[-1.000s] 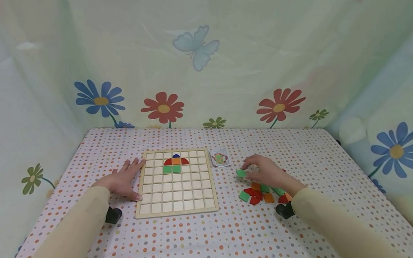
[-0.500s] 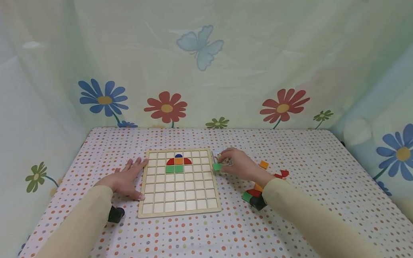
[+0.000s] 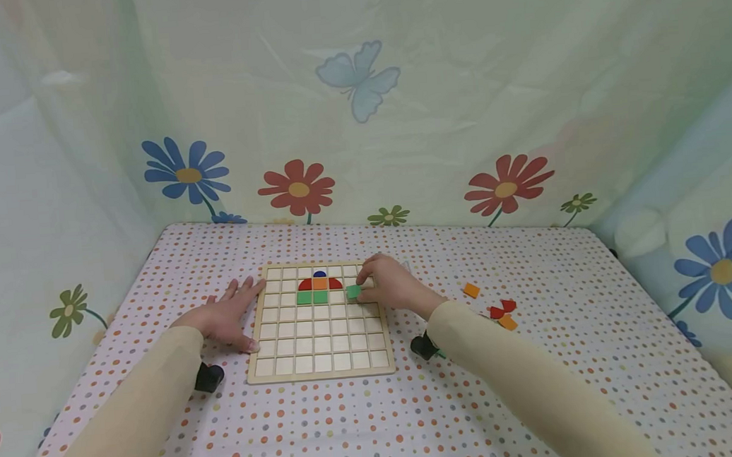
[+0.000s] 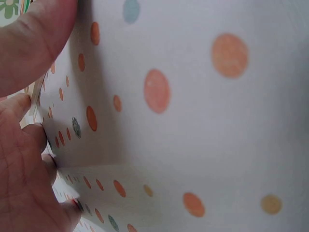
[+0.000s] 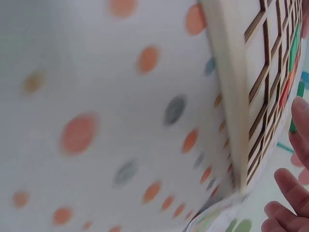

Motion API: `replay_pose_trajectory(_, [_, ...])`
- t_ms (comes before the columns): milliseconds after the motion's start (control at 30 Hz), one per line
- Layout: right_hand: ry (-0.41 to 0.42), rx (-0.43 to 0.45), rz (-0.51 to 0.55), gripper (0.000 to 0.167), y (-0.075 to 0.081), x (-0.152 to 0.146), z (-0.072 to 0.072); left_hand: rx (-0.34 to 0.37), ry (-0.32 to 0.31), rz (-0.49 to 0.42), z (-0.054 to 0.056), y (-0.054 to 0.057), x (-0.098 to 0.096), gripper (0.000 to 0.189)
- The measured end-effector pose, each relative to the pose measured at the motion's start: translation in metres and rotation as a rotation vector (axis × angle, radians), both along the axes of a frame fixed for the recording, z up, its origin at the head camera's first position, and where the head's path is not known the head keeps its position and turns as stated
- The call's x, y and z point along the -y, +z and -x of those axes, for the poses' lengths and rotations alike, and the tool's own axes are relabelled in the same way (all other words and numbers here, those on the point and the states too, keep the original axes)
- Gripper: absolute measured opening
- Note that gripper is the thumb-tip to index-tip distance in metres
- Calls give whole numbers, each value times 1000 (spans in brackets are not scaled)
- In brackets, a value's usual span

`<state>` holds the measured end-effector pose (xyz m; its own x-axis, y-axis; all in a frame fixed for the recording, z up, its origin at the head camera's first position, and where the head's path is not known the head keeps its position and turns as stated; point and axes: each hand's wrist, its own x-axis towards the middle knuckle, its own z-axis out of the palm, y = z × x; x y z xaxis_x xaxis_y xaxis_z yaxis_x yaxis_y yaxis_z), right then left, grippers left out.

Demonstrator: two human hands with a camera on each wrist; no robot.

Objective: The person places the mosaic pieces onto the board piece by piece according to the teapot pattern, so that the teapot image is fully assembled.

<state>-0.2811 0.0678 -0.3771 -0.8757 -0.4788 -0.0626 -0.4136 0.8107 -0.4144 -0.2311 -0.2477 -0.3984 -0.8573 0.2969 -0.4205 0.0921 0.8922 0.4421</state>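
My left hand (image 3: 222, 320) lies with fingers spread at the left side of a wooden grid board (image 3: 322, 375), fingertips and thumb touching its frame. My right hand (image 3: 395, 283) is over the board's upper right part, pinching a green square tile (image 3: 353, 293) between thumb and finger. The same green tile (image 5: 300, 89) appears edge-on in the right wrist view. On the board, a blue half-round piece (image 3: 319, 274) tops an orange square (image 3: 320, 283), flanked by a left red curved piece (image 3: 305, 284) and a right one (image 3: 335, 284). Below sit two green squares (image 3: 304, 298).
Right of the board lie loose pieces: an orange tile (image 3: 471, 290), red pieces (image 3: 508, 305) and another orange tile (image 3: 507, 323). My right forearm hides more of the pile. A picture card is mostly behind the right hand. A dotted cloth (image 3: 329, 429) covers the table.
My right hand has carried the green tile leftward from the loose pile, past the picture card, to above the board. The left hand keeps its place at the board's left side.
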Motion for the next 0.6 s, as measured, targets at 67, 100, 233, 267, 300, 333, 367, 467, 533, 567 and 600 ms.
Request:
replay_pose_trajectory(67, [2, 8, -16, 19, -1, 7, 1, 1, -2, 0, 0, 1, 1, 119])
replay_pose_trajectory(100, [3, 8, -24, 18, -1, 10, 2, 3, -1, -2, 0, 1, 1, 119])
replay_pose_trajectory(233, [4, -4, -51, 15, -4, 20, 3, 12, 2, -11, 0, 0, 0, 119])
replay_pose_trajectory(267, [6, -10, -55, 15, -5, 21, 3, 13, 3, -13, 0, 0, 0, 119])
replay_pose_trajectory(300, [7, -14, -57, 14, -5, 23, 3, 11, 3, -15, 0, 0, 0, 119])
replay_pose_trajectory(333, [9, -20, -59, 13, -6, 24, 3, 8, 3, -14, 0, 0, 0, 119])
replay_pose_trajectory(367, [10, -22, -60, 13, -6, 25, 3, 7, 3, -17, 0, 0, 0, 119])
replay_pose_trajectory(467, [10, -18, -65, 14, -6, 27, 3, 7, 6, -22, 0, 2, 0, 118])
replay_pose_trajectory(533, [9, -14, -68, 14, -6, 28, 3, 12, 13, -22, 0, 3, 0, 118])
replay_pose_trajectory(567, [7, -8, -69, 14, -6, 29, 3, 15, 15, -25, 0, 3, 0, 117])
replay_pose_trajectory(600, [7, -6, -73, 14, -7, 29, 3, 17, 17, -25, 0, 3, 0, 117])
